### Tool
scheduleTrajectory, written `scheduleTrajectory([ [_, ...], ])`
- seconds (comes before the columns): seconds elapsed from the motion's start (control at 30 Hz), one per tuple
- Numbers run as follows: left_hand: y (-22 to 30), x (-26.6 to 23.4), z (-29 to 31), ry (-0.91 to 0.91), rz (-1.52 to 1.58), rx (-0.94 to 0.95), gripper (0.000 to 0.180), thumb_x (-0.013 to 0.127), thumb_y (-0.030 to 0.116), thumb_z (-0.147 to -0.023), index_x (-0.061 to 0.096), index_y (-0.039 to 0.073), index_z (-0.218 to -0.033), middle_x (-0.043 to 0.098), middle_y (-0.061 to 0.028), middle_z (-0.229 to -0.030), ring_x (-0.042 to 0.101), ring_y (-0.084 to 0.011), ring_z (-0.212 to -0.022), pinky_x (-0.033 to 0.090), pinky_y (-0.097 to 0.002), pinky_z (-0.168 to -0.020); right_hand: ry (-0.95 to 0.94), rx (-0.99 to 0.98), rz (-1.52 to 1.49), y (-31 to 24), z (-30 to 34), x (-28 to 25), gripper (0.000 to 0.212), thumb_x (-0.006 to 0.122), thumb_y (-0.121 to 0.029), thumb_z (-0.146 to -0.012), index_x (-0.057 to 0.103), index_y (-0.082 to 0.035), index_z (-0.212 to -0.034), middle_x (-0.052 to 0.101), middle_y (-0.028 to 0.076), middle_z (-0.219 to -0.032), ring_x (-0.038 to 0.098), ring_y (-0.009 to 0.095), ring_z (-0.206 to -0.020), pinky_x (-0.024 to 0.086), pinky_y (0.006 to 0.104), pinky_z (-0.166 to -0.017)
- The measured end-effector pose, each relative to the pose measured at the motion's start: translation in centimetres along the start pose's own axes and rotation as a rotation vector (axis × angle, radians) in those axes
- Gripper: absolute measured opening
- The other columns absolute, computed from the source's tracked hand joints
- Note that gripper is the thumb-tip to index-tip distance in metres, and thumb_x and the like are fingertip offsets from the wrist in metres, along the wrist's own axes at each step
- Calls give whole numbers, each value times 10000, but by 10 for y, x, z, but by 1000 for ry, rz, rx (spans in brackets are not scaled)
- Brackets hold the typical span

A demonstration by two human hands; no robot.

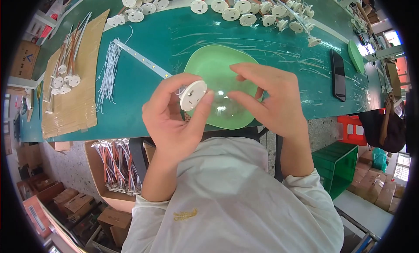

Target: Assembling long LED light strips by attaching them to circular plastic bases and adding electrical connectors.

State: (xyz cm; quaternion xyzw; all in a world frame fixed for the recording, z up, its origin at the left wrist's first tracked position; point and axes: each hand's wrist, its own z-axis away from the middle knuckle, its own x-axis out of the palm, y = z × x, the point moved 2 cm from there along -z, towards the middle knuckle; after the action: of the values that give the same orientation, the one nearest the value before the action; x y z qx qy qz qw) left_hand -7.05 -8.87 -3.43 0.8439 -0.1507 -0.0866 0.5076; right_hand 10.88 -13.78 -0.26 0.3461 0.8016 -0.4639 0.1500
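Note:
My left hand pinches a round white plastic disc with small slots, tilted up on edge between thumb and fingers. A white LED strip with small yellow chips slants from the far left to behind this hand; whether it joins the disc is hidden. My right hand hovers over a light green dish, its thumb and fingers apart with nothing visible between them. Bright glints show in the dish; I cannot make out what lies there. Beside the strip is a bundle of thin white wires.
Several white discs with strips line the table's far side. More lie on a cardboard sheet at left. A black phone and another green dish are at right. Below stand a carton of strips and a green crate.

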Motion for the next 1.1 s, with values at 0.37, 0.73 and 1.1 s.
scheduleTrajectory([
  [0.37, 2, 6, 9, 32, 87, -6, 321, 722, -129, -766, 615, -39, -1055, 652, -92, -972, 619, -102, -848, 487, -220, -718, -6, 323, -541, -11, 21, 13, 83, 674, 67, -832, 692, 79, -912, 699, 107, -806, 659, 122, -685, 534, 227, -601],
  [0.73, 34, 10, 17, -112, 92, -13, 568, 455, 259, -1022, 312, -102, -1437, 523, -309, -1316, 589, -386, -1166, 474, -428, -988, 287, -250, -191, -36, 22, 2, 155, 725, 66, -698, 683, 8, -835, 683, 109, -719, 626, 212, -554, 479, 268, -492],
  [1.1, 33, -1, 20, -165, 271, -57, 484, 578, -6, -893, 459, -119, -1349, 605, -306, -1217, 650, -357, -1080, 512, -393, -938, 282, -401, -79, -38, 30, 8, 213, 705, 68, -658, 676, 45, -868, 675, 129, -791, 639, 234, -596, 516, 296, -501],
])
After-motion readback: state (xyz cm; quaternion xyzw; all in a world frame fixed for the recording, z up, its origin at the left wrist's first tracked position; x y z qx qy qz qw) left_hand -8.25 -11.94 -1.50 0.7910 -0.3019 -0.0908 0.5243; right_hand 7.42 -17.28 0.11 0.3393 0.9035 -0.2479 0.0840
